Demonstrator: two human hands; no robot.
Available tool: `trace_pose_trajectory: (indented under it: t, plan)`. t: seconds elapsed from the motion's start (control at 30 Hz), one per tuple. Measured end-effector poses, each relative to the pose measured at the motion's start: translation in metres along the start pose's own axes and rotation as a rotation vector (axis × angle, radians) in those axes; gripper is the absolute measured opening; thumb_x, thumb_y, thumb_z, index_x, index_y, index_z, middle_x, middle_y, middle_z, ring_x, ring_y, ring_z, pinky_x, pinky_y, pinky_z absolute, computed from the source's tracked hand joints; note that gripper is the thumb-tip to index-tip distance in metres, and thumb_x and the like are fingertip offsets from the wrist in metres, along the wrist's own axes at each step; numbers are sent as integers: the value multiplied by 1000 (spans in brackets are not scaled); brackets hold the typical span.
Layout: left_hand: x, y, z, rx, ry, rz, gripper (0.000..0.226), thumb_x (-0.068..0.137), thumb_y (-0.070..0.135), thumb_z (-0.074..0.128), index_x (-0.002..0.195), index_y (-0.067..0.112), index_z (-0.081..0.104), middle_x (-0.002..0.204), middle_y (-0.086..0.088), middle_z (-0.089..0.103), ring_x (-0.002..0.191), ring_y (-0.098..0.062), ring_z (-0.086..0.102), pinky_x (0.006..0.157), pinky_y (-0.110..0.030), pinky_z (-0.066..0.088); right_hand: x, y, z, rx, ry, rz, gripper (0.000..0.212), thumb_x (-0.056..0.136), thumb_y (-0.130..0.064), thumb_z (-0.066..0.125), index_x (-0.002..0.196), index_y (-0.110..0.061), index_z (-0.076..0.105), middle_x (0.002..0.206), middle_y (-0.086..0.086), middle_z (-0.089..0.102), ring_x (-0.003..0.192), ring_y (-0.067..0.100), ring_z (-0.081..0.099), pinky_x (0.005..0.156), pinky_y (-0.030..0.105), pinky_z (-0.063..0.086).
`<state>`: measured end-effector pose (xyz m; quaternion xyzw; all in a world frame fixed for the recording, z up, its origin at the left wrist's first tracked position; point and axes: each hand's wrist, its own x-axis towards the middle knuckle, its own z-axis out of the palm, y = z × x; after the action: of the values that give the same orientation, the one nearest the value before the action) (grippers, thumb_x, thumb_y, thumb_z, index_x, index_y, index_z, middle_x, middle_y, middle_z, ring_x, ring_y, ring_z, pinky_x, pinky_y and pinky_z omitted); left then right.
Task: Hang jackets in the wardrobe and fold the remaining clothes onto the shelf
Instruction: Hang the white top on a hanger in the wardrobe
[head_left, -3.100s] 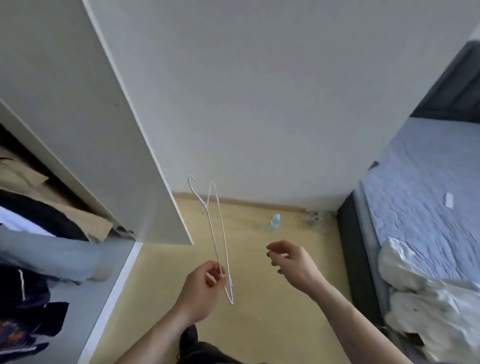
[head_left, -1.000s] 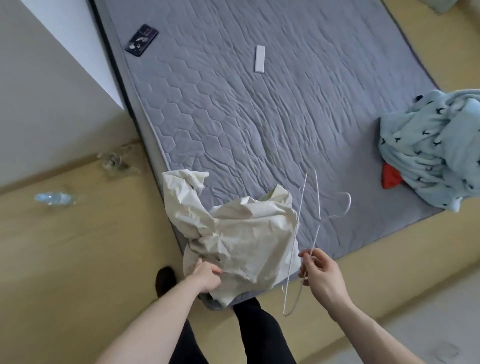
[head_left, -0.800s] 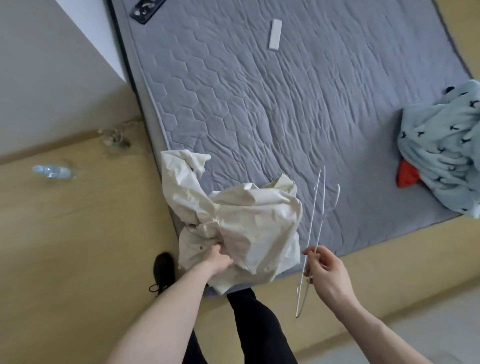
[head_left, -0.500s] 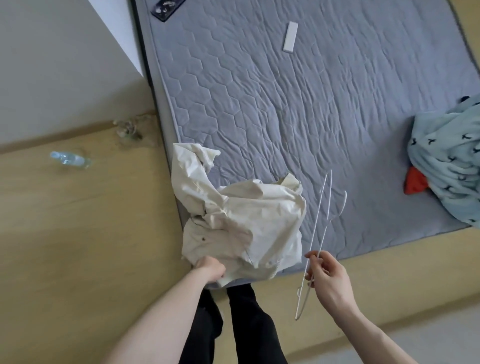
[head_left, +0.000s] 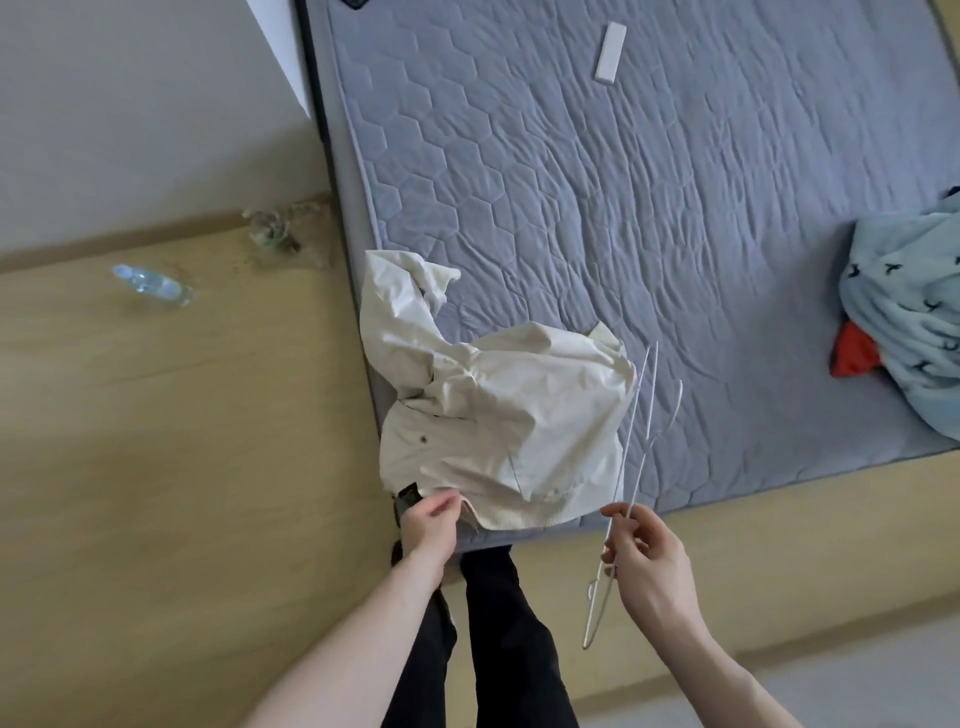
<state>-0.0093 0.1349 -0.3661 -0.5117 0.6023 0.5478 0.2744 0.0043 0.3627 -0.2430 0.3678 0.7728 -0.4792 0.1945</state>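
- Fingers (head_left: 631, 525) of the right hand (head_left: 649, 566): curled round the thin wire of a white hanger (head_left: 631, 457), pinching it near its lower end; the hanger stands steeply tilted, its hook pointing away over the bed.
- Fingers of the left hand (head_left: 428, 522): bent at the lower left corner of a cream jacket (head_left: 504, 421), apparently gripping the hem there; the fingertips are partly hidden by the cloth.
- Jacket: crumpled in a heap on the near corner of the bed, one part trailing up along the bed's left edge, its lower edge hanging just over the corner. A small dark button shows on its left side.
- Hanger and jacket: just beside each other, the hanger at the jacket's right edge; whether they touch cannot be told.
- Bed (head_left: 623, 182): grey quilted cover with a hexagon pattern. A small white bar (head_left: 609, 52) lies on it, well apart from the jacket.
- Light blue cloth with small dark marks (head_left: 909, 332), at the right side of the bed, with something red (head_left: 852, 358) beside it.
- Floor (head_left: 182, 441): pale wood. A clear plastic bottle (head_left: 153, 286) lies on it near the wall, to the left of the bed.
- The person's legs in black trousers (head_left: 493, 623), standing at the bed's corner.
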Motion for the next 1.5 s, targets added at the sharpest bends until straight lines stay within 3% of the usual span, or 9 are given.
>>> trace_pose_trajectory:
  t: [0.3,0.57,0.73,0.87,1.03,1.17,1.3,1.37,1.5]
  plan:
    - [-171,112,-102,142,-156,406,21,96,8,66,93,25,78,95,9,77,90,-4,71,79,-15,52,-91,-64,-27,-223,-93,-194,17,97,-22,60,103,-37,58,95,-11,62,63,3,54,59,22,44]
    - [-350,195,-183,167,-517,661,32,96,-3,55,87,12,81,93,-1,78,88,-8,69,75,-14,53,-156,-159,-10,-356,-22,-379,92,63,-59,83,140,-36,38,137,-12,48,113,17,58,84,38,51]
    - [-408,222,-235,79,-661,802,30,91,8,51,90,12,81,69,4,67,63,-5,58,62,-14,48,-174,-196,-15,-350,-51,-428,41,75,-55,73,102,-28,59,89,-16,64,81,13,61,60,29,40]
    - [-396,243,-268,249,-273,1079,28,97,16,53,94,24,79,79,-12,68,71,-13,53,70,-27,44,-193,-215,-28,-210,-38,-525,22,88,-18,62,68,-16,55,58,-10,53,59,10,50,49,28,30]
    - [-357,246,-302,314,112,1223,14,101,15,59,103,22,71,65,6,48,53,-6,42,54,-18,36,-232,-259,-52,-40,-168,-585,24,73,-30,55,81,-17,74,69,-3,67,66,9,56,60,31,41]
    - [-337,229,-309,312,189,1224,20,95,21,70,114,15,67,91,0,66,79,-15,62,81,-31,53,-253,-282,-62,172,-245,-534,33,85,-9,51,87,-23,81,83,1,79,77,11,71,68,26,55]
    - [-332,174,-287,367,81,1106,83,80,71,65,146,27,42,145,15,43,132,-3,42,110,-28,35,-266,-305,-68,381,-172,-291,30,95,-13,55,85,-17,82,87,6,80,86,20,74,79,36,60]
    - [-328,147,-274,429,63,1064,110,63,84,68,152,36,26,144,27,30,134,5,28,113,-26,24,-274,-314,-71,449,-238,-221,28,96,-16,51,103,-7,77,102,16,77,97,31,72,92,46,57]
    - [-323,133,-249,341,-237,1000,112,57,73,86,149,42,31,145,32,40,135,7,37,110,-22,34,-289,-328,-78,443,-323,-244,30,98,-15,46,96,-7,76,93,15,76,84,27,74,78,40,58]
